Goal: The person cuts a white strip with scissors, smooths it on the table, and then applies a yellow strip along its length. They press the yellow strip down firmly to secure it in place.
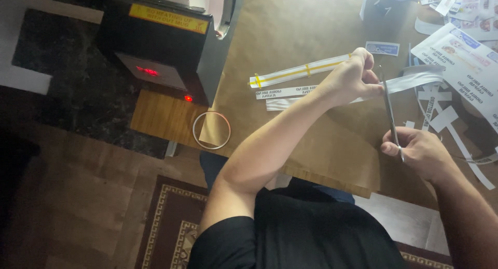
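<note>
Broadly, a wooden table (155, 116) covered by a sheet of brown paper (290, 40) fills the view, and everything else sits relative to that paper. At its left edge stands a black machine (155, 46) with red lights. On the paper's right side lie printed sheets (461, 56) and loose white offcuts (446, 118). Near the middle of the paper rests a long white strip with yellow bands (298, 72), with two shorter printed strips (285, 92) just below it. At the paper's lower left corner lies a thin ring (211, 130). Above the paper, the left hand (353, 77) pinches a white paper strip (415, 81), held taut. The right hand (420, 152) is closed around scissors (390, 113), whose blades meet that strip.
</note>
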